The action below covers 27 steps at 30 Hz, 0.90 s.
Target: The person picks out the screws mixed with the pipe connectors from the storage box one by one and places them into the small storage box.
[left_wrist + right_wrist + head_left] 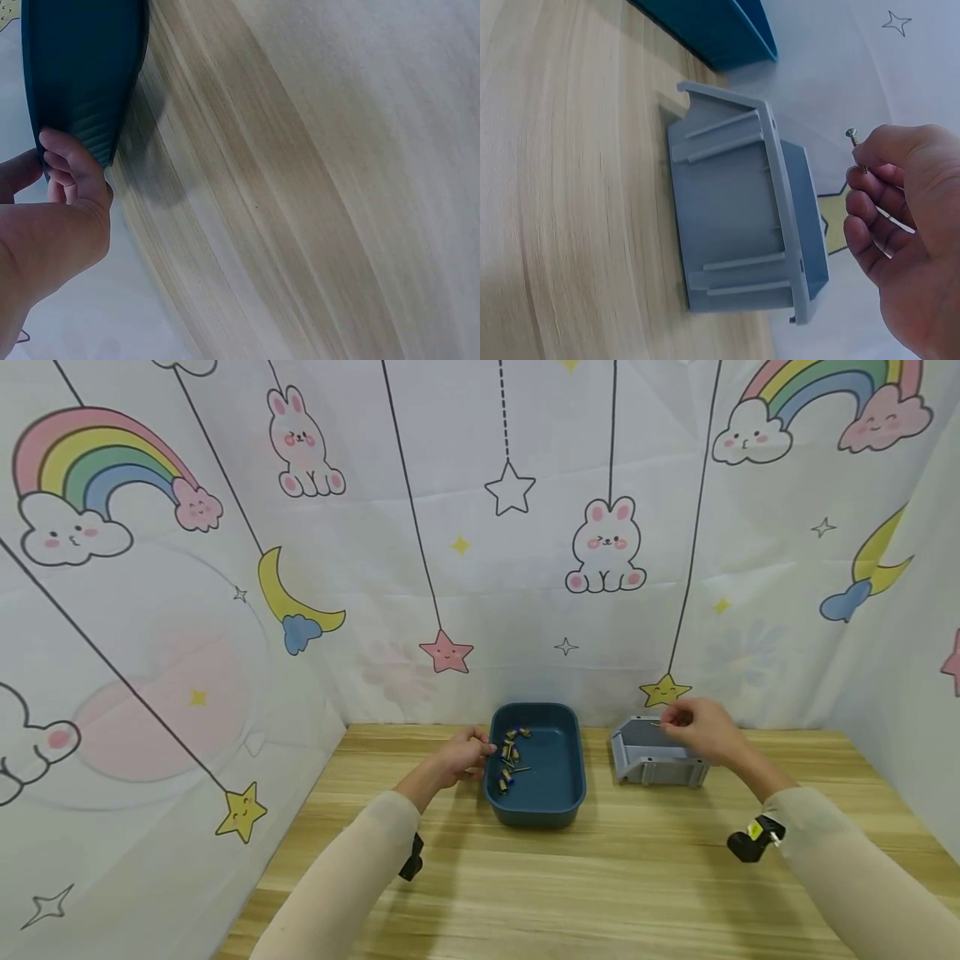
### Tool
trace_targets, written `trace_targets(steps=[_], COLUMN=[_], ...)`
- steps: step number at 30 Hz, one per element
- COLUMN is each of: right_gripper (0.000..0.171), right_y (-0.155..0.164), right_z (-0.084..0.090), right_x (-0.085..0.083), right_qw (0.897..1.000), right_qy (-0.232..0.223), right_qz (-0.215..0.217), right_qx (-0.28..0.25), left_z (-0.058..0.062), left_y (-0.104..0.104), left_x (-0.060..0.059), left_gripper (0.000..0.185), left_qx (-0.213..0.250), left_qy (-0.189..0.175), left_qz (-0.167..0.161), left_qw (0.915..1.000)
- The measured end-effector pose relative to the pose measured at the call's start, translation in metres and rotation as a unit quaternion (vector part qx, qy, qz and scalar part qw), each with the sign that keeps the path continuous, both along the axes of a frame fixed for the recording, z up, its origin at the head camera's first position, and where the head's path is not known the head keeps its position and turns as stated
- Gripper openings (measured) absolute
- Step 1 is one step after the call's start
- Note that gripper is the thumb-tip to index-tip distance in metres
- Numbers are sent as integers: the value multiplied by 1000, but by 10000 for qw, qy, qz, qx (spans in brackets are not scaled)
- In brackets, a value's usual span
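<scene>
**A:** Starting from the head view: we're at a pale wood-grain table (600, 877), boxed in on three sides by a white cloth backdrop (465, 527) printed with rainbows, bunnies, moons and hanging stars. So what's sitting on the table?

**B:** Two containers near the back edge. The dark blue tray (537, 764) is in the middle, with a little heap of small metal parts (510, 758) in its left half. The grey bin (654, 753) is just to its right, not touching it. Our left hand (467, 755) is on the tray's left rim. Our right hand (701, 728) hovers over the grey bin with the fingers bunched together.

**A:** And the left wrist view?

**B:** Mostly blurry tabletop. We do see the tray's ribbed outer wall (82, 82) with our left hand's fingers (67, 161) curled against its lower corner, thumb on the other side. So it's gripping the rim.

**A:** Right wrist view is the good one, yeah?

**B:** Yep. Our right hand (900, 240) pinches a small screw (855, 146) between thumb and fingertips, other fingers curled in loosely. The head end sticks out past the fingers, and the tip is hidden in the grip. In this view its long axis runs roughly up and down with a slight tilt. It's held in the air above the grey bin's (742, 217) open top, near the rim, touching nothing but our fingers. The bin's ribbed side faces the camera.
</scene>
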State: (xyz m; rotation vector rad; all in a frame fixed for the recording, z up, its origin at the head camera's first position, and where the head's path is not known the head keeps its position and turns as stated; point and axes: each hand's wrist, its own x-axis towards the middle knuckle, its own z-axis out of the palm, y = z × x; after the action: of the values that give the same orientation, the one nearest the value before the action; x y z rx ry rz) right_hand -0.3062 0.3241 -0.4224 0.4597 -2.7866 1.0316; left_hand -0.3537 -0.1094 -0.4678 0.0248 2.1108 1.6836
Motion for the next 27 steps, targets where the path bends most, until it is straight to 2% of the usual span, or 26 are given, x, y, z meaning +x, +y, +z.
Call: trace_targets(steps=[17, 27], right_gripper=[6, 10], right_y=[16, 19], right_z=[-8, -13], right_x=[0, 0], right_qw=[9998, 9997], right_qy=[-84, -193], right_qz=[-152, -156], right_qx=[74, 90], left_z=[1, 1], left_y=[0, 0], left_x=[1, 1], left_gripper=[15, 18], left_qx=[29, 21], left_qy=[41, 1], left_qz=[-32, -12], left_qw=[10000, 10000])
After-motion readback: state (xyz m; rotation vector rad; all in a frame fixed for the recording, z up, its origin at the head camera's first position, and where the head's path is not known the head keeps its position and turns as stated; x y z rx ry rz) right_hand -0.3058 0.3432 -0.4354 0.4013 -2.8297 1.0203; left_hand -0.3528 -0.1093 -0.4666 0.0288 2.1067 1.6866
